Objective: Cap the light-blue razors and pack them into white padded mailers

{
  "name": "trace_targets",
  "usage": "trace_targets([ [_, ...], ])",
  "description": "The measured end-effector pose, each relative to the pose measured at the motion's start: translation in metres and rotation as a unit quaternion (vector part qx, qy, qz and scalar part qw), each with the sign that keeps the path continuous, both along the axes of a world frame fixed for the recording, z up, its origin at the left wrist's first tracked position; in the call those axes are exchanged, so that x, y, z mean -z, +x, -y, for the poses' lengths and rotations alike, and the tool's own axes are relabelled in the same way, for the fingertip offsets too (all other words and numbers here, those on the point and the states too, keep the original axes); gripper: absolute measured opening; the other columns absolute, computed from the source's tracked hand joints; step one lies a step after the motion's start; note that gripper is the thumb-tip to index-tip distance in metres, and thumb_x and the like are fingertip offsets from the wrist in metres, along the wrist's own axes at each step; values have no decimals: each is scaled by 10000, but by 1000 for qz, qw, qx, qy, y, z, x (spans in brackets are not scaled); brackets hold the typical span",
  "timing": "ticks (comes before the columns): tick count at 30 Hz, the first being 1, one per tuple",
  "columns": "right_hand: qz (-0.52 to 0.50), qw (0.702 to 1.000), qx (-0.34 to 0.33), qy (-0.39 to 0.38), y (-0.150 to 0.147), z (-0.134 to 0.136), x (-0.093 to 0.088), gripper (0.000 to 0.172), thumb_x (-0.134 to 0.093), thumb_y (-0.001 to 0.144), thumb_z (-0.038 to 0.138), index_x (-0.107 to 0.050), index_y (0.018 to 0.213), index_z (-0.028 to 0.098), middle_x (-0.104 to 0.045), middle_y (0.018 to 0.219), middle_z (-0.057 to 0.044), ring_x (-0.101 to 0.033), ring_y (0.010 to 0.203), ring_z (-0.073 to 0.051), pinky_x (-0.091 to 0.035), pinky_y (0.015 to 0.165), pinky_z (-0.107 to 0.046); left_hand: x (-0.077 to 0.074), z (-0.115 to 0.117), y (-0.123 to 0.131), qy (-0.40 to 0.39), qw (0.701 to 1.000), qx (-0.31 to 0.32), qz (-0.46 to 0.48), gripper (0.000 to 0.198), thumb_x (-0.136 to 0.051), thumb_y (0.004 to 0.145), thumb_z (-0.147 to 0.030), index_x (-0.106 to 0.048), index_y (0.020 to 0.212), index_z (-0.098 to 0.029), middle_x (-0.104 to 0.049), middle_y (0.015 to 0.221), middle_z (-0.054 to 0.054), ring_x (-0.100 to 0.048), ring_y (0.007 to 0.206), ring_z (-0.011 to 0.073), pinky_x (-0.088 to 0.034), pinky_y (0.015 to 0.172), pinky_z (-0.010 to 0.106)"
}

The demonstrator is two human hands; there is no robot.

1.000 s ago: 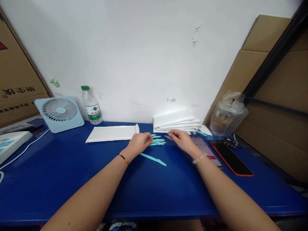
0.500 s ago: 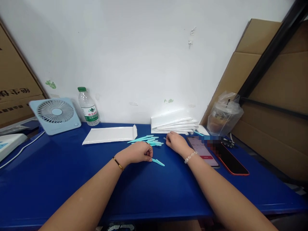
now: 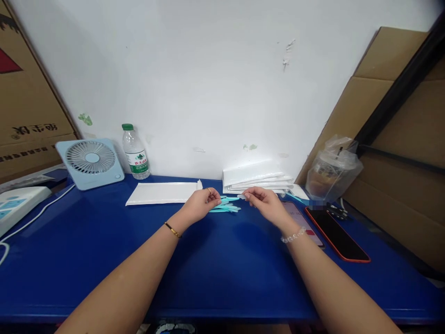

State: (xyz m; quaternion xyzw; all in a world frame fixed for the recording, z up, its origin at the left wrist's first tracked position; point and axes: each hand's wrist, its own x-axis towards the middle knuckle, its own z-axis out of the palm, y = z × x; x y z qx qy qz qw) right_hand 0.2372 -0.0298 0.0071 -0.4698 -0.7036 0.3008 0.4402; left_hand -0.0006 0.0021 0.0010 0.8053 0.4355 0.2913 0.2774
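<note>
My left hand point(image 3: 200, 204) pinches the handle of a turquoise eyebrow razor point(image 3: 229, 199), which points right. Facing it, my right hand point(image 3: 267, 205) has thumb and fingertips closed on a small clear blade cap point(image 3: 241, 197) at the razor's tip. Whether the cap sits over the blade or only touches it, I cannot tell. Just below lies a pile of similar turquoise razors point(image 3: 225, 208), partly hidden by my left hand. A white padded mailer point(image 3: 165, 192) lies flat to the left of that hand.
Behind my right hand is a stack of white mailers point(image 3: 255, 175). Two phones, one with a red case point(image 3: 339, 234), and a bagged drink cup point(image 3: 330, 171) stand or lie on the right. On the left are a water bottle point(image 3: 136, 155), a blue fan point(image 3: 92, 160) and a power strip point(image 3: 21, 204).
My left hand has lifted the razor up and away from the tabletop toward my right hand. The right hand has turned to bring the clear cap to its tip. The view has shifted slightly.
</note>
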Motion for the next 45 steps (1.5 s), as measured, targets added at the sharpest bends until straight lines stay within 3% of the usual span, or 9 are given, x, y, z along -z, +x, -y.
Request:
trace_targets([
  [11,20,999,-43,-14,-15,2,11,241,-543,819,373,-651,905,175,-633,733,-22,-556,641,-140,-444,600,-254,5,3,8,0,999,12,-36,237,-496,809,-405,-594,858,-194,-631,773,9,-563,699,156,-421,618,254],
  [18,181,981,-68,6,-6,-7,22,197,-527,834,314,-680,854,192,-651,784,-28,-563,686,-150,-437,625,-269,21,-6,2,145,961,-36,-232,650,-611,716,-537,-483,1235,-169,-500,1279,146,-380,1227,313,-294,993,432],
  [21,226,970,-64,68,-7,-6,24,224,-590,801,316,-654,987,209,-616,995,-65,-559,907,-196,-451,766,-318,20,-5,3,128,952,-2,-279,466,-522,814,-473,-526,1181,-185,-564,1179,133,-464,1140,292,-348,921,420],
  [25,325,936,-71,111,-16,1,21,527,-630,773,312,-470,1267,223,-497,1209,-107,-459,1115,-244,-416,888,-368,16,7,15,180,935,43,-303,249,-483,850,-322,-576,1032,-180,-614,1022,108,-533,1010,270,-377,855,401],
  [29,431,892,-82,105,-30,6,20,240,-514,805,153,-555,1041,165,-547,995,-91,-513,939,-208,-437,804,-317,17,16,23,171,930,76,-318,167,-479,825,-254,-558,937,-158,-613,946,104,-580,865,240,-427,754,344],
  [36,513,851,-45,104,-42,8,21,190,-564,712,138,-524,896,165,-551,977,-99,-537,854,-221,-426,695,-293,18,21,25,191,924,70,-323,146,-554,738,-243,-549,855,-156,-600,950,122,-574,886,270,-446,746,345],
  [39,494,864,-24,92,-36,11,12,226,-540,741,131,-522,960,186,-582,944,-76,-567,776,-204,-408,625,-277,16,20,24,175,932,50,-313,166,-525,752,-238,-533,902,-167,-615,860,93,-595,793,254,-437,670,327],
  [41,429,899,-26,85,-29,15,0,246,-559,770,178,-521,1010,215,-609,914,-48,-580,752,-194,-418,628,-273,13,19,24,139,949,28,-280,168,-515,770,-265,-518,920,-190,-610,773,54,-597,707,230,-413,605,298],
  [45,187,969,-32,159,-19,32,-25,490,-566,818,419,-428,1260,256,-543,1212,-73,-541,1052,-239,-457,844,-336,8,25,32,57,994,33,-86,178,-508,814,-370,-500,882,-205,-587,722,4,-573,662,177,-393,580,254],
])
